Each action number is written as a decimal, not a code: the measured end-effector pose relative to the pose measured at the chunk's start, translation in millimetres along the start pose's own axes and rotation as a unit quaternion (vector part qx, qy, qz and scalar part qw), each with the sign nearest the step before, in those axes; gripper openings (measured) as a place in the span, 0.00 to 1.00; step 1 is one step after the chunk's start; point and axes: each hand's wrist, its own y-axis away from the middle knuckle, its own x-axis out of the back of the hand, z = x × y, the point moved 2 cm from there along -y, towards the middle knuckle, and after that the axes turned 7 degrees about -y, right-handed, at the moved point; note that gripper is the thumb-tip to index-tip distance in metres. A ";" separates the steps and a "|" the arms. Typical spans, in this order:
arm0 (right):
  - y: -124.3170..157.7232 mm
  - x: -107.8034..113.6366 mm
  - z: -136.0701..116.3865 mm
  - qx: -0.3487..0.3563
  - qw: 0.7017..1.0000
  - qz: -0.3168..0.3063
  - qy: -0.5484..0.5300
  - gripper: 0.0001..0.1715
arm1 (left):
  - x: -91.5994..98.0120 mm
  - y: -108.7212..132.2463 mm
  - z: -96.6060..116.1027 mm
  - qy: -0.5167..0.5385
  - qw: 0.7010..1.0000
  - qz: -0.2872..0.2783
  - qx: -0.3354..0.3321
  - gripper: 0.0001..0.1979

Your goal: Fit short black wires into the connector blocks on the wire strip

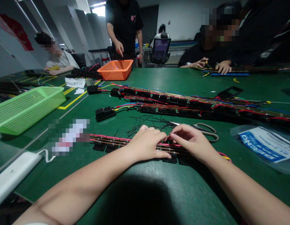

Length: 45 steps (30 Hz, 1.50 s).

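Note:
A long wire harness [112,142] with black connector blocks and red wires lies across the green table in front of me. My left hand [147,143] rests on it with fingers curled over the wires. My right hand [191,140] meets it at the harness, fingertips pinched together on the wires near the middle. What the fingertips pinch beyond the wires is too small to make out. Scissors [205,129] lie just behind my right hand. Cut black cable-tie ends [145,122] are scattered behind both hands.
More harnesses [205,104] stretch across the table's middle. A green basket [25,106] sits at left, an orange basket [116,69] at the back, a plastic bag [266,145] at right, a white power strip [13,175] near left. Other people sit and stand around the far side.

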 end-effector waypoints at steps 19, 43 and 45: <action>2.0 -2.9 -8.0 0.057 0.993 -0.025 0.098 0.08 | 4.8 -2.1 -2.7 -0.061 0.996 -0.042 -0.059 0.18; 7.9 -0.8 -14.9 0.059 0.985 0.032 0.158 0.08 | 9.4 1.1 -0.8 -0.075 0.997 0.006 -0.032 0.31; 8.7 0.6 -20.8 0.068 0.984 0.046 0.161 0.08 | 3.5 0.1 0.0 -0.049 0.998 0.001 -0.039 0.30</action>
